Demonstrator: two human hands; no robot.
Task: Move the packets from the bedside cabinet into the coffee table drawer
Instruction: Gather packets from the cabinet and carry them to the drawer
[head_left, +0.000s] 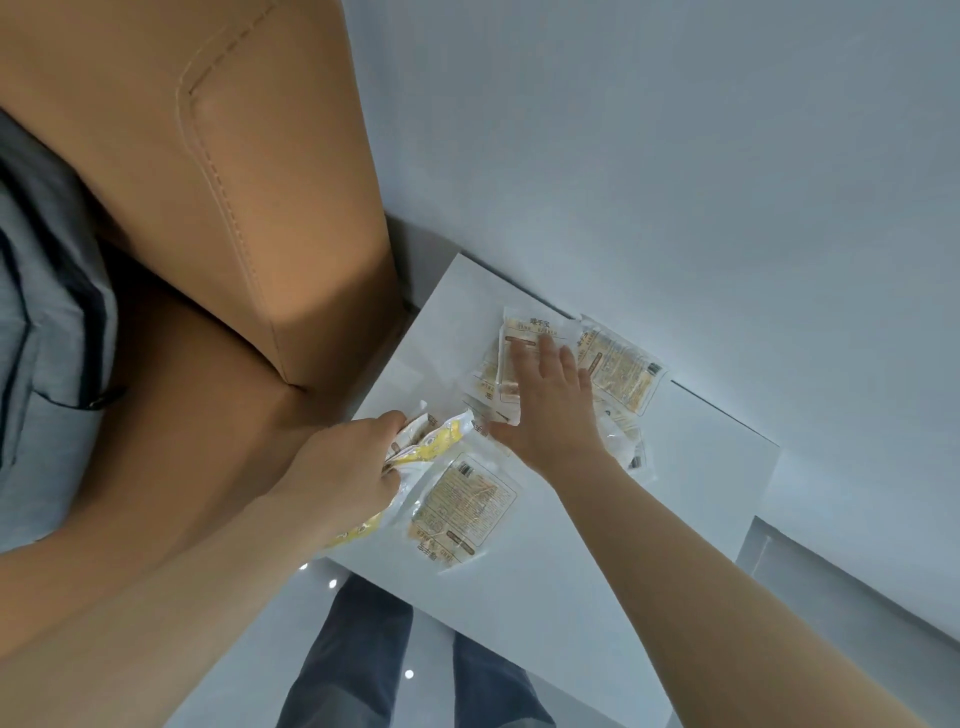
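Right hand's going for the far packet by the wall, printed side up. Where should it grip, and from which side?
Take the far packet by its free right edge, coming from the right with the right hand. It lies flat; its left side is under other packets.

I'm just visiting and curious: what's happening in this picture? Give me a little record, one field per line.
Place: white cabinet top beside a tan upholstered headboard
Left hand: closed on a bunch of packets, some with yellow print
Right hand: open, palm down, fingers spread over loose packets lying on the cabinet
Loose packets: several, overlapping, clear wrappers with printed labels
Drawer: not in view
Stage: packets being gathered; several not yet picked up
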